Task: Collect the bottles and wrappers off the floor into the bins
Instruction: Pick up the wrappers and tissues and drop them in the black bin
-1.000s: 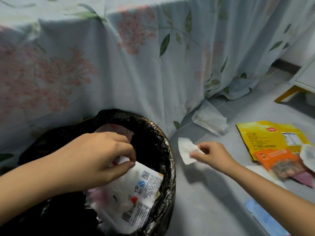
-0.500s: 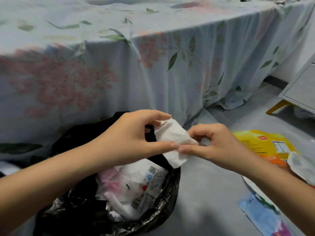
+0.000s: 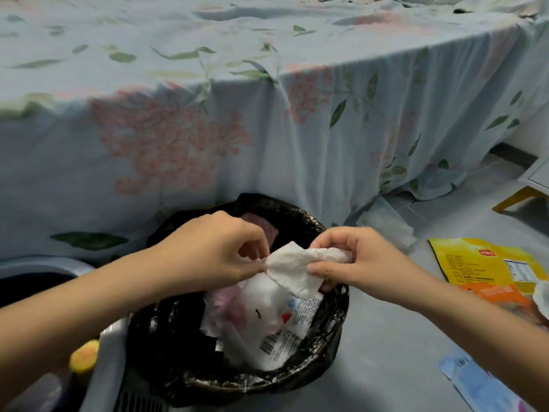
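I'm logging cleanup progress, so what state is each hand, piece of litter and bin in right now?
left hand: pinching the tissue's left edge
right hand: gripping the tissue's right end
tissue: crumpled, held over the bin
black-lined bin: open, wrappers inside
white wrapper: in the bin
yellow packet: flat on the floor
orange packet: on the floor
blue wrapper: on the floor

Both hands, left hand [image 3: 214, 254] and right hand [image 3: 353, 263], pinch a white tissue [image 3: 297, 270] above the black-lined bin [image 3: 332, 349].
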{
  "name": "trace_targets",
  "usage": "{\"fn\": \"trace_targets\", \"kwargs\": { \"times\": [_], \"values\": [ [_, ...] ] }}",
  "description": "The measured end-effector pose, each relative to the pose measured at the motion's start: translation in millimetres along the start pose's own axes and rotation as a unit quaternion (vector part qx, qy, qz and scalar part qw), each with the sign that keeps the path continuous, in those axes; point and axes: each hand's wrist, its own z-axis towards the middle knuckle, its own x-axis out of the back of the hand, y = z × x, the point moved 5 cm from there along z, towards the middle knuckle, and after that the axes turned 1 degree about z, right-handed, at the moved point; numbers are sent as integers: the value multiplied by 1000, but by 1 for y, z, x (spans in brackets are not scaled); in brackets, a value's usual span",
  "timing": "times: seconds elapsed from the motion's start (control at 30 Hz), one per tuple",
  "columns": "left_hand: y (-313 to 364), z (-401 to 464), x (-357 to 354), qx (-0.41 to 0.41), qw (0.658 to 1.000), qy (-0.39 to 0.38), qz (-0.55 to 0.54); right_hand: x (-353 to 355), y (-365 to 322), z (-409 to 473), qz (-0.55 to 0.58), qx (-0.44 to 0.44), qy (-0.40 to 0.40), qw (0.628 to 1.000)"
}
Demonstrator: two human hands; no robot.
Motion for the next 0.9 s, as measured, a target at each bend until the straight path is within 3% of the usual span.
{"fn": "trace_targets", "kwargs": {
  "times": [0.07, 0.2, 0.57, 0.7, 0.77, 0.83, 0.9],
  "values": [
    [-12, -11, 2, 6, 996, 0, 90, -6, -8, 10, -150, 43, -19, 988],
    [-24, -30, -6, -27, 992, -69, 101, -42, -24, 33, -364, 127, -103, 917],
    [-31, -37, -11, -50, 983, -81, 154, -109, 36, 79, -490, -28, -315, 813],
    [-31, -37, -11, -63, 983, -80, 153, -107, 31, 77, -446, -65, -353, 820],
    [-30, -38, -11, -70, 984, -73, 146, -98, 24, 75, -456, -47, -335, 823],
    [-29, -38, -10, -80, 985, -62, 137, -83, 10, 71, -436, -19, -294, 850],
    [-26, -37, -8, -90, 987, -43, 125, -59, -7, 60, -357, 2, -246, 901]
  ]
}}
